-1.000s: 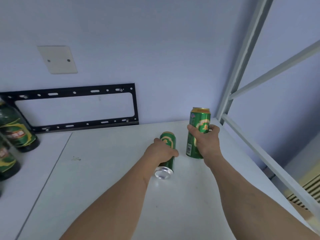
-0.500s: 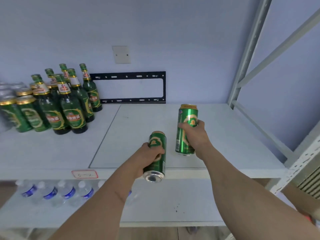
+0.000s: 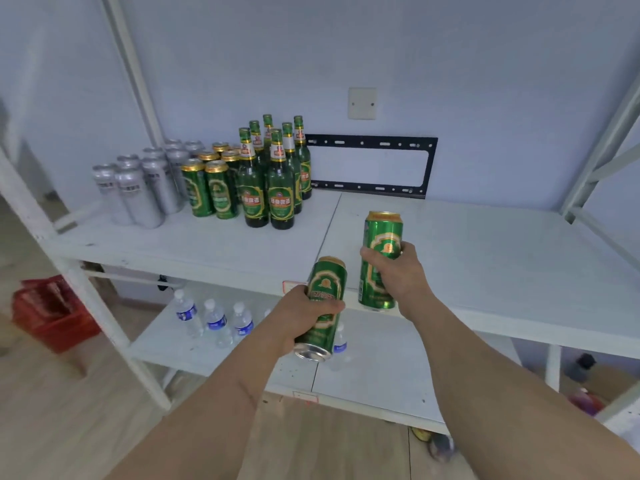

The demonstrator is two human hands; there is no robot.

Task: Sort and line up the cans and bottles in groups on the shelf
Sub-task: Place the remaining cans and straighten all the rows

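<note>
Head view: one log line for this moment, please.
left hand: holds green can | right hand: holds second green can | shelf: groups at left

Two green cans are being held in front of the shelf [image 3: 485,244], one in the left hand [image 3: 304,315] and one in the right hand [image 3: 398,275]. Seven more green cans [image 3: 207,188] are showing on the shelf, though some at the back may be hiding. Six green glass bottles [image 3: 273,174] are standing beside them. About eight silver cans [image 3: 138,188] are sitting at the far left. At least four water bottles [image 3: 214,320] are standing on the lower shelf [image 3: 381,375].
</note>
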